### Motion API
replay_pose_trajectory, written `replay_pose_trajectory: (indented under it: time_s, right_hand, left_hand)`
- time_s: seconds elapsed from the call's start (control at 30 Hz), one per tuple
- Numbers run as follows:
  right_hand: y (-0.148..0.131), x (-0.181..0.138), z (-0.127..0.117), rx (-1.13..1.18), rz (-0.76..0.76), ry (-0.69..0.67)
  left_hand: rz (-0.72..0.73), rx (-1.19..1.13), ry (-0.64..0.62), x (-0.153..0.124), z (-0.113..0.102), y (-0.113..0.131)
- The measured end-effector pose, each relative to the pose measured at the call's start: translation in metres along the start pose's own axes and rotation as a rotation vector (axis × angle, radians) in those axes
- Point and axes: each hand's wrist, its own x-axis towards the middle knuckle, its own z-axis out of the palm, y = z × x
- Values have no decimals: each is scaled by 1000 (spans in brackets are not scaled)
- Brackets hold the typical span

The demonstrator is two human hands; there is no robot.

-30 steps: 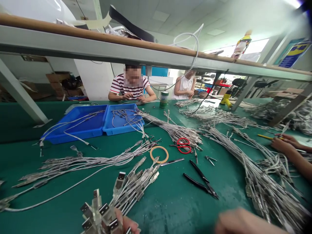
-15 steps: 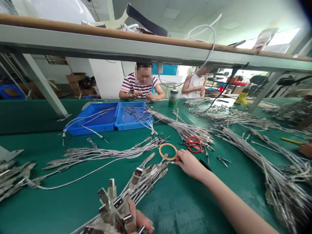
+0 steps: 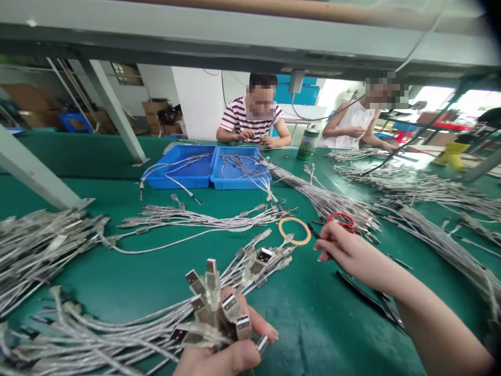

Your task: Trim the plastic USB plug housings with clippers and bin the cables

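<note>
Head view shows the left hand [image 3: 225,357] curled around a bunch of USB plugs [image 3: 233,308], low in front of the person; thumb and fingers are bent close about them. Probably they are gripped by the bodies so that the metal ends remain free, and these fan out, mostly upward. The right hand [image 3: 346,250] has its fingertips pinched on a thin dark tool [image 3: 312,230], whose kind is not clear, near a flat tan ring [image 3: 295,242]; such a small grip seems suited to fine control. The plugs have clear, blocky plastic bodies and shiny square metal shells. Silvery, round, flexible cables [image 3: 152,319] spread leftward over the smooth green tabletop [image 3: 309,313]. Slim black pliers [image 3: 362,292] lie beside the right forearm, and red-handled scissors [image 3: 340,215] are partly hidden behind that hand.
</note>
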Motion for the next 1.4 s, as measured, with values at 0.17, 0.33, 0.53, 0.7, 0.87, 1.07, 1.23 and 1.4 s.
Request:
replay_pose_trajectory:
  time_s: [0.17,0.33,0.53,0.7,0.87,1.07,1.23,1.4]
  right_hand:
    - [-51,-37,11,565,-137,-111]
    - [-79,-62,38,900,-132,-423]
    - [-80,-60,60,913,-384,-230]
    - [-81,-58,67,607,-843,290]
    - [-79,-66,61,790,-640,1]
    - [-73,-69,55,1209,-122,-536]
    - [-71,-69,56,1383,-91,-616]
    - [-74,-72,53,1419,-87,-653]
  left_hand:
    - [25,101,-84,1,-2,-6]
    - [-120,-24,-88,-3,0,-8]
    - [-100,-35,-109,1,3,-4]
    - [-86,18,-224,5,4,6]
    - [-113,-9,-267,7,2,8]
    - [-93,-55,-262,7,0,1]
    - [-109,-62,-276,5,0,-1]
    - [-101,-62,-286,3,-3,-1]
